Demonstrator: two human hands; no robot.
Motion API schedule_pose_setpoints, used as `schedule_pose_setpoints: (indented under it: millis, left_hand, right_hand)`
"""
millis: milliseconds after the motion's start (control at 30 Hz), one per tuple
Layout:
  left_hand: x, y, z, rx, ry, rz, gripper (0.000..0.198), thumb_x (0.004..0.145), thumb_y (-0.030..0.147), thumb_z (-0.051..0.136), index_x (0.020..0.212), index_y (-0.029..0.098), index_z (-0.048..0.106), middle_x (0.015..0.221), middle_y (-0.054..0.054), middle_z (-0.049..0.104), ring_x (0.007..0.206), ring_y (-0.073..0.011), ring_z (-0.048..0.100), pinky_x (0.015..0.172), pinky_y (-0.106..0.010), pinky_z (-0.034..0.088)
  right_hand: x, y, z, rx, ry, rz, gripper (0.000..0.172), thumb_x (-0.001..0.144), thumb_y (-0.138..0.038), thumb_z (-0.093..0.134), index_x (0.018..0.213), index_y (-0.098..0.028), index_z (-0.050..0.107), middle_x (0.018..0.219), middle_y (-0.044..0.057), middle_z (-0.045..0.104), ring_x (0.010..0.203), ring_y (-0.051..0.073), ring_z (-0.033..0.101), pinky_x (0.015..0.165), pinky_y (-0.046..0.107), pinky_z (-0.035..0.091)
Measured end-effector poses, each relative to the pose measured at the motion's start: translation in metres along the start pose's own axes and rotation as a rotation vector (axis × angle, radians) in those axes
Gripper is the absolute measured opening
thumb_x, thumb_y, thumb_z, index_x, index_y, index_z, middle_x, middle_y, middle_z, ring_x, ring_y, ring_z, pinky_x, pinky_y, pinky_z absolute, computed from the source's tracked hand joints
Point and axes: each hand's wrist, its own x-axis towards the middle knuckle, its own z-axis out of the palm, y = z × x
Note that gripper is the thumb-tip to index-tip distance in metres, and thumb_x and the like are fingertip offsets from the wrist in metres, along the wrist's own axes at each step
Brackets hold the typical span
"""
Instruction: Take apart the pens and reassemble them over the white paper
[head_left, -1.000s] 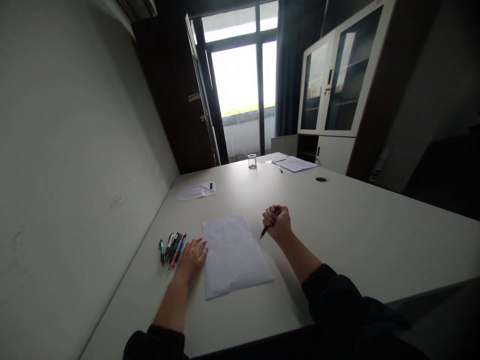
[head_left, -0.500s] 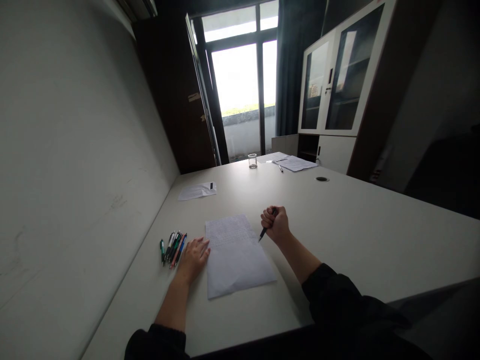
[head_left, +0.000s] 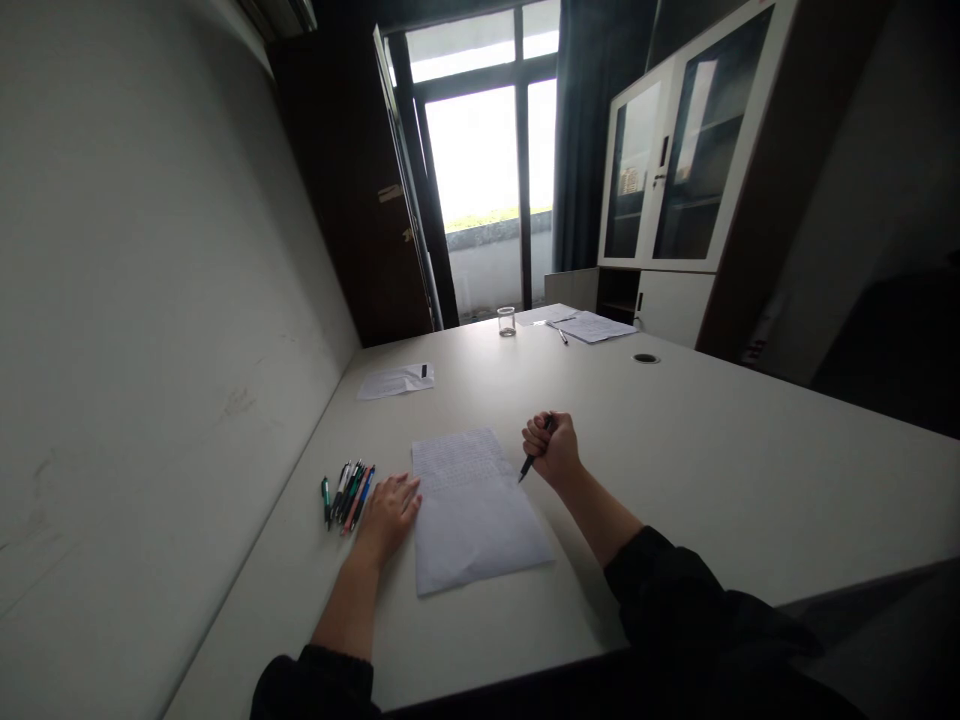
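Head view: right hand (head_left: 551, 448) fisted around black pen (head_left: 528, 467) at right edge of half-filled paper sheet (head_left: 480, 535), left hand (head_left: 388, 515) flat, loosely spread at sheet's left edge, loose pens (head_left: 348, 497) farther left.

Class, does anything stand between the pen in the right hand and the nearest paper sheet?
Nothing visible does: the black pen in the right hand slants down toward the right edge of the paper sheet; contact is unclear.

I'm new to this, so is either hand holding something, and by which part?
The right hand grips a dark pen around its upper part, tip down; the left hand holds nothing.
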Motion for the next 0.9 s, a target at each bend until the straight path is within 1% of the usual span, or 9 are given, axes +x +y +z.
schedule_pose_setpoints:
  millis: [100,333,500,900]
  left_hand:
    - [0.0003,-0.0008,0.0009,-0.001,-0.004,-0.001,0.033,0.096,0.034,0.047,0.126,0.026,0.059,0.13,-0.008,0.056,0.121,-0.0258,0.048,0.105,-0.048,0.039]
    - [0.0,-0.0008,0.0005,-0.001,-0.003,0.004,0.034,0.096,0.035,0.047,0.126,0.025,0.06,0.13,-0.008,0.055,0.121,-0.0255,0.048,0.106,-0.047,0.039]
    - [0.0,-0.0007,0.0002,0.0,-0.012,-0.008,0.034,0.096,0.035,0.046,0.127,0.026,0.06,0.13,-0.008,0.055,0.122,-0.0257,0.047,0.105,-0.047,0.039]
    - [0.0,0.001,-0.001,-0.008,-0.009,-0.009,0.034,0.097,0.034,0.045,0.126,0.026,0.06,0.13,-0.008,0.056,0.122,-0.0262,0.048,0.106,-0.048,0.038]
  right_hand:
    - [0.0004,-0.0002,-0.001,-0.002,-0.012,-0.01,0.019,0.074,-0.026,0.05,0.058,-0.02,0.043,0.045,-0.009,0.023,0.037,0.006,0.016,0.029,0.017,0.015]
    - [0.0001,-0.0012,-0.0012,0.02,-0.024,-0.009,0.02,0.075,-0.028,0.05,0.058,-0.02,0.042,0.045,-0.009,0.023,0.037,0.007,0.016,0.029,0.017,0.015]
    - [-0.0009,-0.0013,0.0007,0.011,-0.015,-0.009,0.021,0.076,-0.029,0.049,0.058,-0.02,0.041,0.044,-0.009,0.023,0.036,0.007,0.016,0.029,0.017,0.016]
    - [-0.0022,-0.0026,0.0016,0.007,-0.011,-0.026,0.02,0.075,-0.028,0.05,0.058,-0.021,0.042,0.044,-0.009,0.024,0.036,0.007,0.017,0.028,0.016,0.017]
